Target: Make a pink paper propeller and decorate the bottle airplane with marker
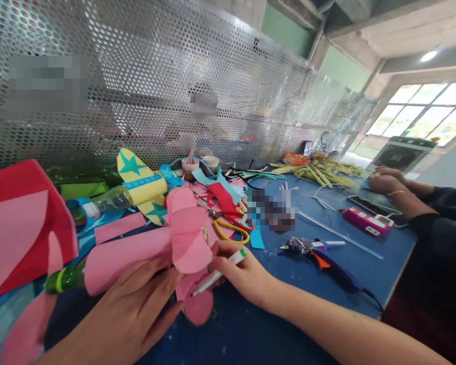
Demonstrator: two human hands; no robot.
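A bottle wrapped in pink paper (129,256) lies on its side, its green neck pointing left. Rounded pink paper pieces (190,228) stand across its right end, and a pink disc (198,306) shows below them. My left hand (137,299) is pressed against the near side of the bottle, fingers curved along it and gripping it; the thumb is hidden. My right hand (243,274) is closed around a white marker pen (216,274) with a green end. Its dark tip points down-left at the pink paper near the disc.
Yellow-handled scissors (233,230) lie among paper scraps. A yellow paper-covered bottle (148,190) with star-marked wings lies behind. On the right are a blue glue gun (334,266), a magenta power strip (366,221) and another person's hands (389,180). A perforated metal screen (213,76) stands behind.
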